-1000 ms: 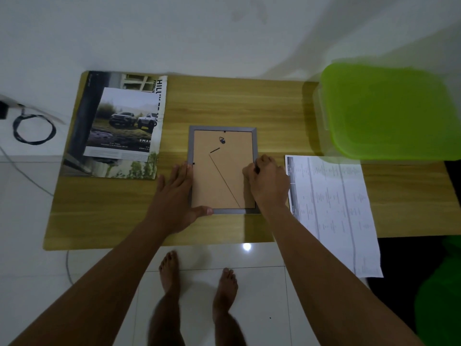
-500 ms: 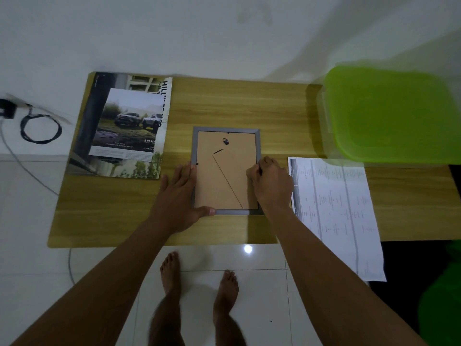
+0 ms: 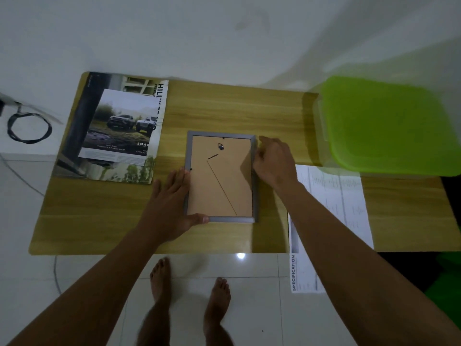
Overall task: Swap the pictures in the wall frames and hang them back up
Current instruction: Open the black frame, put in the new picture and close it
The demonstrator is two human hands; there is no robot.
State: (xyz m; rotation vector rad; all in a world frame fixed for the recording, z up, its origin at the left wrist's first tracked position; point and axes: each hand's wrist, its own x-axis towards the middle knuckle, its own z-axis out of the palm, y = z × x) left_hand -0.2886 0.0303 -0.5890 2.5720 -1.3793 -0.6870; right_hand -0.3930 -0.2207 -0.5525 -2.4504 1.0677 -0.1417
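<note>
A grey picture frame (image 3: 220,219) lies face down in the middle of the wooden table (image 3: 224,106), its brown backing board (image 3: 219,186) up, with a small metal hanger near the top. My left hand (image 3: 172,206) lies flat against the frame's left edge, thumb hooked on the bottom left corner. My right hand (image 3: 273,161) is at the frame's upper right edge, fingers curled against the rim. A car picture (image 3: 119,126) lies on a larger printed sheet (image 3: 74,136) at the table's left.
A green-lidded plastic box (image 3: 389,126) stands at the table's back right. A white specification sheet (image 3: 331,208) hangs over the front edge at right. A coiled black cable (image 3: 27,128) lies on the floor at left. My bare feet stand on white tiles below the table.
My right hand has moved from the frame's lower right side up to its upper right edge. My left hand has stayed on the left edge.
</note>
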